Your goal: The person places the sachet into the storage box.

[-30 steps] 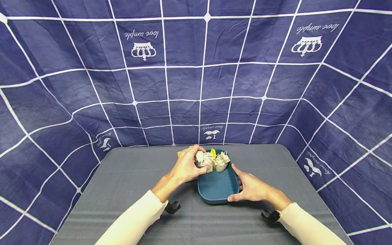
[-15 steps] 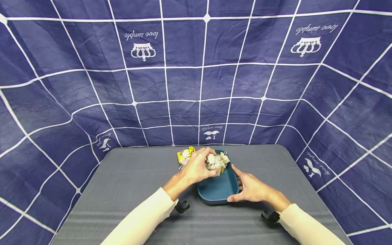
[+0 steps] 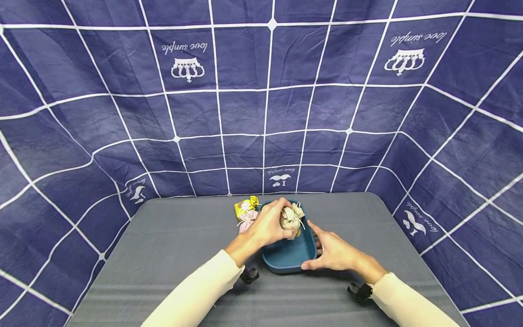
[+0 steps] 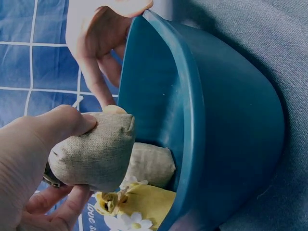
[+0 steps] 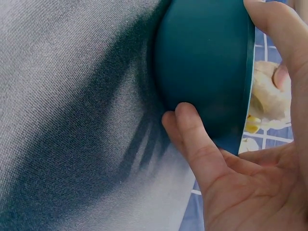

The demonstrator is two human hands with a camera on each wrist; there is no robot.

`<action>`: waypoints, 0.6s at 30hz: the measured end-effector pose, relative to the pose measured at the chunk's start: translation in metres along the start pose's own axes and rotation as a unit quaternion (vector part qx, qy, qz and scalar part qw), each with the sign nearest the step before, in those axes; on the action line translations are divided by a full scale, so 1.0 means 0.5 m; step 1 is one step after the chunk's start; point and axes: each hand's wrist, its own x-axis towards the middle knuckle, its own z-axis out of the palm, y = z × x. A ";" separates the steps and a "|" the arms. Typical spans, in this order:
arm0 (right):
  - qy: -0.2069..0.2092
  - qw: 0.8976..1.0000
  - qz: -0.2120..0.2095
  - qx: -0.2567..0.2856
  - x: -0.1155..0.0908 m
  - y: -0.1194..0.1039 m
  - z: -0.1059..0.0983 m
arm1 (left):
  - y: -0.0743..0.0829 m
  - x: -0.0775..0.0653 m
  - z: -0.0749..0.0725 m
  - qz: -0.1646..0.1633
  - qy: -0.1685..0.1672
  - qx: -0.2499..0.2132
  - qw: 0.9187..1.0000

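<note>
Left hand (image 3: 267,224) is gripping a beige drawstring sachet (image 3: 289,220) over a blue tub (image 3: 288,255).
Right hand (image 3: 336,250) is holding the tub's right side; a yellow sachet (image 3: 243,208) is lying to its left.

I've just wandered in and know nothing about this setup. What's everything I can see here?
Tub: 1, blue, on the table
Held bag: 1, beige, in the left grip
Beige bag: 1, beige, in the tub
Flowered bag: 1, yellow, in the tub
Yellow bag: 1, yellow, left of the tub
Pink bag: 1, pink, left of the tub
Table: 1, grey, below everything
Curtain: navy, white-gridded, behind and alongside
Sleeves: 2, cream, on the arms
Left grip: 1, bare, over the tub
Right grip: 1, bare, holding the tub's right side
</note>
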 end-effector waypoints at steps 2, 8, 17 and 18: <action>0.000 1.000 0.003 -0.004 0.000 0.000 0.000 | 0.000 0.002 0.003 -0.001 -0.002 0.003 1.000; 0.001 1.000 0.004 -0.008 0.001 0.000 0.000 | 0.000 0.007 0.013 0.001 -0.011 0.002 1.000; 0.002 1.000 0.004 -0.003 -0.001 0.001 0.002 | 0.017 0.016 0.030 0.000 -0.024 0.023 0.999; 0.001 1.000 0.007 -0.003 -0.001 0.001 0.002 | 0.020 0.017 0.032 -0.002 -0.029 0.025 0.999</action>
